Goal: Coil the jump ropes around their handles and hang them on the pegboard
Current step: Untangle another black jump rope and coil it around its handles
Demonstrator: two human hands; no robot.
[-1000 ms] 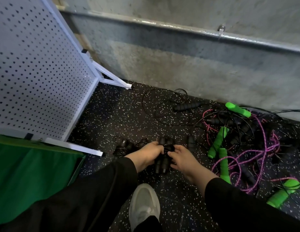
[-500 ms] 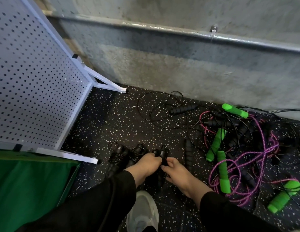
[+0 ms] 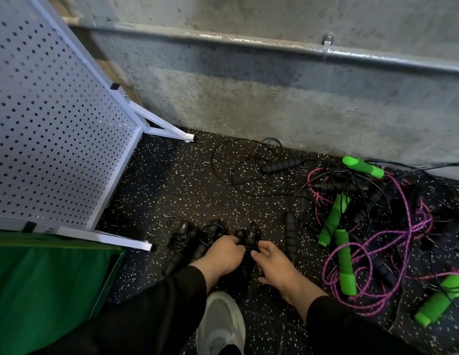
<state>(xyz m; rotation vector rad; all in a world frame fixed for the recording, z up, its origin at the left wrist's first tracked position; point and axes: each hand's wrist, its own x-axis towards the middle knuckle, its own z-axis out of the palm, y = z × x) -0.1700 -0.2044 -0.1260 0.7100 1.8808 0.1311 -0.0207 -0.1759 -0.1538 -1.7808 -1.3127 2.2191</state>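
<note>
Low on the dark rubber floor (image 3: 177, 185), flecked with pale specks, both bare hands work at a black jump rope bundle (image 3: 245, 238), its thin glossy cord wound about two ribbed foam handles. The left hand (image 3: 223, 254) is curled closed over the bundle's left side, fingers wrapped round the handles. The right hand (image 3: 277, 262) is half closed, its thumb and fingertips pinching the cord at the bundle's right edge, the palm resting near the floor. Both forearms wear black sleeves, and a grey mesh shoe (image 3: 220, 324) shows between them.

Just left of the hands lie two coiled black jump ropes (image 3: 190, 242), side by side, cord wrapped round their handles. A single black ribbed handle (image 3: 291, 238) lies just right of the hands. Farther right sits a loose tangle: bright green foam handles (image 3: 345, 262), cylindrical and matte, with braided purple-pink rope (image 3: 402, 226) looped among thin black cords (image 3: 238, 162) and further black handles.

At the left stands the white perforated metal pegboard (image 3: 49, 129), tilted in view, its regular round holes bare, carried on a white square-tube frame with angled feet. A green fabric panel (image 3: 44, 290) fills the lower-left corner. Behind runs a rough grey concrete wall (image 3: 249, 98), crossed by a grey metal pipe (image 3: 223, 43) held by a small clip.

No brand, label or legible writing is visible on any item.
</note>
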